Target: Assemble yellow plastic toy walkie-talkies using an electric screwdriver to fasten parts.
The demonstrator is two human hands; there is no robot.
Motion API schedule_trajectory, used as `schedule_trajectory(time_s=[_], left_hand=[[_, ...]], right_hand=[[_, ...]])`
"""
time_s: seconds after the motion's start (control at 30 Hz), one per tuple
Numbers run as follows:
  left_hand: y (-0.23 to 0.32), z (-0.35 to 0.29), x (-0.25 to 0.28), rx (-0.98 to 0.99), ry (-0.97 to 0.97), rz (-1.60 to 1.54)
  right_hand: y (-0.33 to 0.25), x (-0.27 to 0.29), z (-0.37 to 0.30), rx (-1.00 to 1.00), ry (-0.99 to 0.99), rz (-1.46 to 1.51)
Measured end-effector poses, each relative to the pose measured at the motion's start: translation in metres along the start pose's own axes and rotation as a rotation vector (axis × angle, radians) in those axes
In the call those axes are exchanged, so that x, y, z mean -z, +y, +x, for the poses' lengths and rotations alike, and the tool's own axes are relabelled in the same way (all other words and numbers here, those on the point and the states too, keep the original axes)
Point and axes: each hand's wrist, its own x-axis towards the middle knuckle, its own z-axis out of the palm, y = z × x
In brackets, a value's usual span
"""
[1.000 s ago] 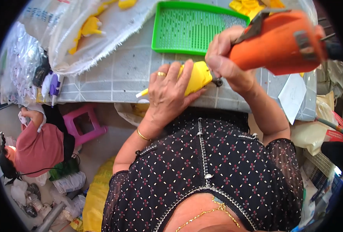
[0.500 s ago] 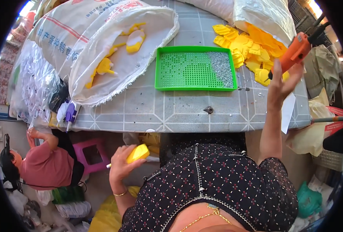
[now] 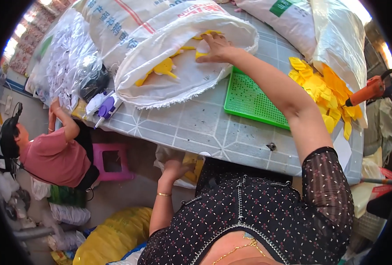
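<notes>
My right hand (image 3: pixel 218 47) reaches across the table into the mouth of a white woven sack (image 3: pixel 189 88). Its fingers are spread over a yellow plastic part (image 3: pixel 200 54), and no firm grip on it shows. Other yellow parts (image 3: pixel 164 67) with pale tips lie in the sack mouth. Below the table edge, my left hand (image 3: pixel 178 170) is at a bag of yellow pieces (image 3: pixel 190 170), its visible fingers stretched out and partly blurred. An orange power screwdriver (image 3: pixel 368 90) hangs at the right, apart from both hands.
A green perforated tray (image 3: pixel 253 104) lies under my right forearm. Yellow flat pieces (image 3: pixel 315 86) spill from a pale sack (image 3: pixel 339 39). A dark pointed bit (image 3: pixel 271 146) lies near the table edge. At left, another person (image 3: pixel 56 154) is beside a pink stool (image 3: pixel 112 161).
My right hand has left the orange screwdriver and swung left to the sack. My left hand has moved to the bag below the table; the yellow part it held no longer shows there.
</notes>
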Motion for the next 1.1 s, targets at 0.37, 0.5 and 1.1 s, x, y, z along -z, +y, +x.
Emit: schedule_trajectory(time_s=[0.37,0.5,1.1], left_hand=[[0.127,0.003,0.133,-0.28,-0.139,-1.097],[0.189,0.064,0.121,-0.341,0.071,-1.542],[0.231,0.07,0.063,-0.101,-0.368,-2.364]], right_hand=[[0.0,0.069,-0.042,-0.275,-0.327,1.193],[-0.032,0.1,-0.143,-0.179,-0.424,1.872],[0.199,0.196,-0.393,-0.798,0.009,-0.35]])
